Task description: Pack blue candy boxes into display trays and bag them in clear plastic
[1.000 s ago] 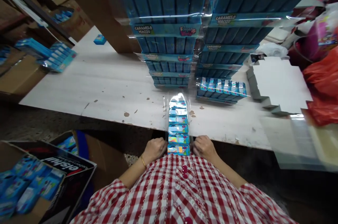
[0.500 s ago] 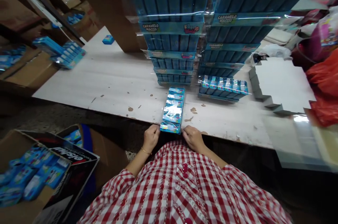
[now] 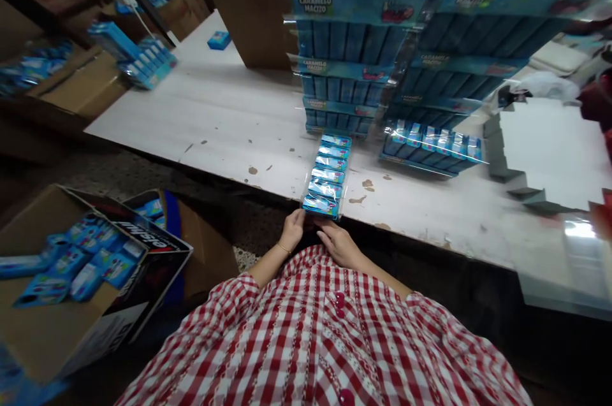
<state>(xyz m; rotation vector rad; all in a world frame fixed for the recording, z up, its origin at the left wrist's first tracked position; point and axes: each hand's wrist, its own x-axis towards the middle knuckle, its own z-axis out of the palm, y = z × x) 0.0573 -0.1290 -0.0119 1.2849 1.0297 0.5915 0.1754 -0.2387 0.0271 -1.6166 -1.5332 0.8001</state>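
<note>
A clear-wrapped pack of small blue boxes (image 3: 327, 175) lies lengthwise on the white tabletop, its near end at the front edge. My left hand (image 3: 292, 231) is closed, fingers pinched at the near left corner of the pack. My right hand (image 3: 340, 244) is at the same near end, its fingers reaching left under the edge and the thumb bent in; it seems to grip the end of the wrap. What lies between the fingertips is partly hidden. Right behind the pack rises a stack of wrapped display packs (image 3: 342, 90) lettered "CARAMELO MACIZO".
A second stack (image 3: 444, 84) stands to the right, beside flat white cardboard trays (image 3: 549, 151). Farther left on the table (image 3: 229, 113) are a single blue box (image 3: 218, 40) and another pack (image 3: 148, 63). An open carton (image 3: 90, 266) of blue boxes stands low at left.
The view has shifted, so the table things appear farther right and higher. My right hand has moved inward from the pack's right corner, closer to my left hand.
</note>
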